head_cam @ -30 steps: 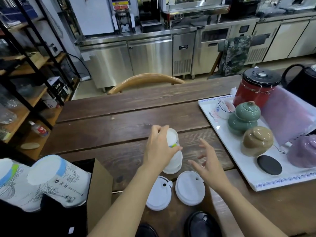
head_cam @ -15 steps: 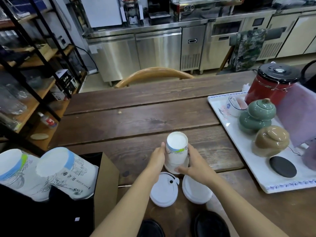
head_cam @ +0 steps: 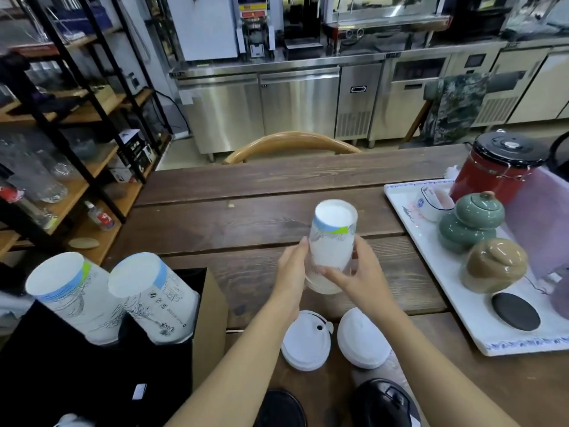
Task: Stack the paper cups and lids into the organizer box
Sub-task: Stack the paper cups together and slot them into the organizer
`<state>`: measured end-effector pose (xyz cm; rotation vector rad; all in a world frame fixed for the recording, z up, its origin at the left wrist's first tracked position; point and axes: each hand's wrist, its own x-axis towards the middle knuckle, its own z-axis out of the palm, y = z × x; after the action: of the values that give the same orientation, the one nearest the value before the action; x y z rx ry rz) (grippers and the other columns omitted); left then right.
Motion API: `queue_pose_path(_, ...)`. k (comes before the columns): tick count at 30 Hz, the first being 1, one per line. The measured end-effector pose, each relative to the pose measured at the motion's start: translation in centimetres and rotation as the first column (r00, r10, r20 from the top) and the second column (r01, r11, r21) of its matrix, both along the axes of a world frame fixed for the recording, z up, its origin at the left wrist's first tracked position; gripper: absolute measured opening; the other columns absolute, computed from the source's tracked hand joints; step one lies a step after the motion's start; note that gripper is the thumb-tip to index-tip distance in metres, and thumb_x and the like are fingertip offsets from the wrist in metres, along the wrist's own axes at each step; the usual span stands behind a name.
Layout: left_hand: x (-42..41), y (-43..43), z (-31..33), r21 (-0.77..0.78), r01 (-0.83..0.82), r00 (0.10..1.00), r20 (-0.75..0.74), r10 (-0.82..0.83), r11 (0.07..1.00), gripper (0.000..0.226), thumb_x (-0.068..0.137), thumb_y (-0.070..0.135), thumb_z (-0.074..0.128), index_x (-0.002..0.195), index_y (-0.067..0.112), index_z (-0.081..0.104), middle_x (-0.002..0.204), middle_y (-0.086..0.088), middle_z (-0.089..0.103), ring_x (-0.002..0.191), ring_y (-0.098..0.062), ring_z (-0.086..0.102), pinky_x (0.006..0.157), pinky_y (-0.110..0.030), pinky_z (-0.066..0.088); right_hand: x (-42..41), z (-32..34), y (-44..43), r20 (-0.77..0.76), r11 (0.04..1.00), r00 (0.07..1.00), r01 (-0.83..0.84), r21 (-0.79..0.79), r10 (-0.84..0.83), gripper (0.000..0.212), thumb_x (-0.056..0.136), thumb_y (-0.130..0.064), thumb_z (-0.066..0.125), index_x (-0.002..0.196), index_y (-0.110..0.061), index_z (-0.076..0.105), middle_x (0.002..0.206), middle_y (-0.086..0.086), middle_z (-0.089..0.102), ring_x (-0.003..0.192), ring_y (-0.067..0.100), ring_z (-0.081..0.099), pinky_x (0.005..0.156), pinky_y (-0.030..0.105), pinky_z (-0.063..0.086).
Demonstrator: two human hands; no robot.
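Table (head_cam: 215, 223) of dark planks carried everything; I noted a white tray (head_cam: 462, 322) of teaware along its right edge and the black organizer box (head_cam: 92, 374) at the near-left corner, two inverted cup stacks (head_cam: 117, 297) already standing in it. Cup stack (head_cam: 331, 248), upside down, sat between both hands near the middle of the near edge. A second ago only the left hand gripped it while the right hovered open; now the left hand (head_cam: 291, 272) pressed its side and the right hand (head_cam: 360, 278) wrapped the lower rim, fingers of both clamped on the paper. The stack appeared lifted slightly off the wood, though I could not tell for certain. I judged the nesting done and the carry to the box next. White lids (head_cam: 306, 345), two, lay side by side just beside the near edge, untouched; black lids (head_cam: 385, 402) lay below them.
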<state>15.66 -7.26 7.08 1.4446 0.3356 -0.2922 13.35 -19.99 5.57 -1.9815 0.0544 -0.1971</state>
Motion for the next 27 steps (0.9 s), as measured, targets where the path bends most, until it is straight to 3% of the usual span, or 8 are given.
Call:
queue_pose_path(4, -1.4, 1.9, 5.1, -0.043, -0.018, 0.983, 0.183, 0.025, 0.999, 0.015, 0.086, 0.029, 0.059, 0.096, 0.019, 0.065, 0.101, -0.004, 0.070, 0.093, -0.022, 0.065, 0.073, -0.032, 0.052, -0.8, 4.7, 1.3, 0.147, 0.994, 0.989, 0.007, 0.112, -0.023, 0.055, 0.061, -0.051, 0.074, 0.106, -0.054, 0.041, 0.117, -0.021, 0.053, 0.109, 0.006, 0.052, 0.080, 0.018, 0.041)
queue_pose_path(7, -3.0, 3.6, 8.5, -0.056, -0.030, 0.956, 0.291, 0.045, 0.998, 0.021, 0.085, 0.025, 0.060, 0.103, 0.015, 0.065, 0.109, -0.006, 0.069, 0.101, -0.021, 0.063, 0.091, -0.039, 0.048, -1.5, 7.7, 2.7, 0.217, 0.987, 0.976, -0.045, 0.151, 0.012, 0.053, 0.064, -0.048, 0.074, 0.104, -0.056, 0.041, 0.121, -0.014, 0.055, 0.110, 0.005, 0.053, 0.080, 0.019, 0.043)
queue_pose_path(12, -6.3, 7.2, 13.1, -0.037, -0.064, 0.878, 0.474, 0.074, 0.997, 0.017, 0.085, 0.024, 0.061, 0.101, 0.019, 0.064, 0.098, 0.007, 0.070, 0.098, -0.013, 0.064, 0.088, -0.032, 0.049, -3.3, 11.7, 6.4, 0.344, 0.971, 0.935, -0.155, 0.184, 0.085, 0.057, 0.061, -0.055, 0.074, 0.107, -0.054, 0.041, 0.122, -0.017, 0.053, 0.111, -0.002, 0.052, 0.076, 0.006, 0.045)
queue_pose_path(18, -9.2, 13.4, 15.9, -0.013, -0.180, 0.821, 0.549, 0.158, 0.984, 0.024, 0.078, 0.033, 0.063, 0.097, 0.018, 0.066, 0.100, -0.001, 0.070, 0.097, -0.016, 0.063, 0.087, -0.031, 0.047, -4.1, 14.4, 11.9, 0.387, 0.944, 0.896, -0.294, 0.152, 0.217, 0.059, 0.062, -0.054, 0.073, 0.109, -0.051, 0.038, 0.123, -0.015, 0.052, 0.110, -0.005, 0.050, 0.081, 0.010, 0.046)
queue_pose_path(20, -9.7, 15.5, 15.8, -0.017, -0.226, 0.826, 0.527, 0.201, 0.974, 0.019, 0.083, 0.029, 0.062, 0.095, 0.016, 0.066, 0.098, -0.002, 0.069, 0.096, -0.017, 0.063, 0.088, -0.032, 0.046, -4.0, 14.5, 14.0, 0.373, 0.930, 0.887, -0.343, 0.133, 0.274, 0.059, 0.064, -0.049, 0.075, 0.110, -0.052, 0.037, 0.125, -0.014, 0.052, 0.111, -0.007, 0.048, 0.079, 0.006, 0.044)
queue_pose_path(22, -10.0, 17.3, 15.2, -0.013, -0.272, 0.833, 0.498, 0.242, 0.962, 0.011, 0.085, 0.026, 0.060, 0.088, 0.016, 0.064, 0.094, -0.002, 0.067, 0.092, -0.018, 0.062, 0.084, -0.030, 0.046, -3.9, 14.2, 16.0, 0.346, 0.916, 0.882, -0.381, 0.125, 0.320, 0.061, 0.066, -0.043, 0.077, 0.114, -0.047, 0.039, 0.126, -0.013, 0.052, 0.112, -0.006, 0.048, 0.082, 0.013, 0.047)
queue_pose_path(25, -10.0, 19.5, 14.0, 0.014, -0.325, 0.837, 0.470, 0.280, 0.946, 0.013, 0.086, 0.023, 0.059, 0.087, 0.010, 0.062, 0.087, -0.003, 0.064, 0.078, -0.009, 0.060, 0.070, -0.021, 0.048, -3.7, 13.2, 18.2, 0.296, 0.908, 0.884, -0.406, 0.102, 0.362, 0.069, 0.066, -0.039, 0.079, 0.123, -0.038, 0.040, 0.127, -0.013, 0.052, 0.114, -0.001, 0.049, 0.088, 0.021, 0.048)
queue_pose_path(27, -10.0, 20.6, 13.1, 0.054, -0.359, 0.834, 0.467, 0.295, 0.932, 0.017, 0.087, 0.022, 0.060, 0.086, 0.006, 0.062, 0.082, 0.000, 0.063, 0.068, 0.006, 0.059, 0.061, -0.007, 0.045, -3.5, 12.4, 19.2, 0.243, 0.908, 0.890, -0.413, 0.070, 0.386, 0.071, 0.065, -0.041, 0.079, 0.123, -0.039, 0.038, 0.126, -0.014, 0.052, 0.114, -0.001, 0.049, 0.092, 0.028, 0.047)
